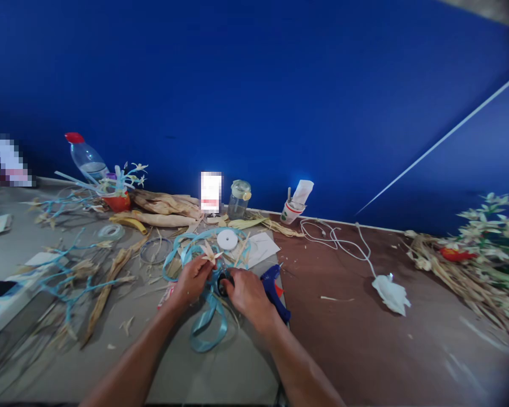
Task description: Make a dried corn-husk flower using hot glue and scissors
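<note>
Over the grey part of the table, my left hand (193, 278) is closed, pinching a small pale flower (211, 254) that looks made of dried husk. My right hand (249, 291) is closed round a black object (223, 284); the fingers hide most of it, so its kind does not show. Light-blue ribbon (210, 333) hangs in a loop between and below the hands, and more of it lies behind them. A white ribbon spool (227, 239) lies just beyond my fingers. Right beside my right hand is a blue glue gun (275, 291).
Blue-wrapped stems (74, 282) with husk flowers spread at left, below a red-capped bottle (87, 158). Dried husks (165, 209), a glass jar (240, 200) and a cup (292, 210) line the wall. A white cable (339, 237) and flower bunch (487, 243) lie right.
</note>
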A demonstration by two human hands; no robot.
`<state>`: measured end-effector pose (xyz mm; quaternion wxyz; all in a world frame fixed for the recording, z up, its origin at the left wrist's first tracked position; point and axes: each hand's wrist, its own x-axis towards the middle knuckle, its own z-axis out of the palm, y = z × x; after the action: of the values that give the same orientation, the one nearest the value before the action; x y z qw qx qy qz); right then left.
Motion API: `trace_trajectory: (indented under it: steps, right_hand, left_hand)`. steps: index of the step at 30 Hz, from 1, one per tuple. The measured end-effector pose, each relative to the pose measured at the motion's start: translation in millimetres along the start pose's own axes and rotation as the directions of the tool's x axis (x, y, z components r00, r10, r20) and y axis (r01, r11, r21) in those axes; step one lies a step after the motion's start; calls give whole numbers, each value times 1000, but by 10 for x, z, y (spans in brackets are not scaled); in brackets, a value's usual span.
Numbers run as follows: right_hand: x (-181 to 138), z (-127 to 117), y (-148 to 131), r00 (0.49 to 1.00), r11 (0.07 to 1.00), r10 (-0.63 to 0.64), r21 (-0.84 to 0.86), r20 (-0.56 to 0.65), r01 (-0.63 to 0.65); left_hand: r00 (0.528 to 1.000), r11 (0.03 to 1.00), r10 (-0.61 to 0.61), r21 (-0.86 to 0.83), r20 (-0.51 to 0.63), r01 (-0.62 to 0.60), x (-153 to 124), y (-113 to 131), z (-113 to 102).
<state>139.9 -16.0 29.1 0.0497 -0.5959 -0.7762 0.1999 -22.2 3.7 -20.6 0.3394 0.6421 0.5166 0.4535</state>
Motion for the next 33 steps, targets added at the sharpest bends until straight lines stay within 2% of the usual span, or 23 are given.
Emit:
trace_trajectory:
  steps: [5, 13, 18, 22, 24, 26, 28, 31, 33]
  right_hand:
    - [-25, -26, -19, 1000, 999, 15, -29, -1, -15]
    - [-49, -64, -39, 999, 995, 36, -89, -3, -36]
    - [-34, -34, -22, 997, 999, 11, -46, -77, -14]
    - [-28, 5, 16, 999, 998, 16, -61, -34, -18]
    - [-24, 5, 26, 999, 999, 9, -51, -50, -12]
    - [-14, -8, 25, 991, 1000, -22, 16, -130, 24]
    - [0, -20, 14, 961, 982, -75, 150, -264, 118]
    - [27, -7, -13, 880, 875, -123, 369, -459, 314]
    - [45, 29, -35, 848, 801, -100, 463, -521, 379]
  left_hand:
    - [1000, 1000, -5, -13, -8, 5, -5, -19, -1]
    - [998, 997, 56, -60, -22, -57, 0, 21, -35]
    - [995, 994, 96, -42, -32, -97, 5, 67, -44]
    - [991, 992, 129, 3, -24, -129, 9, 83, -44]
    - [990, 990, 139, 32, -17, -138, 11, 79, -42]
    - [991, 990, 132, 61, -17, -130, 12, 83, -41]
    - [993, 990, 114, 87, -16, -113, 9, 105, -42]
    - [996, 991, 91, 98, 5, -91, -8, 162, -38]
    - [997, 992, 82, 91, 15, -83, -24, 195, -26]
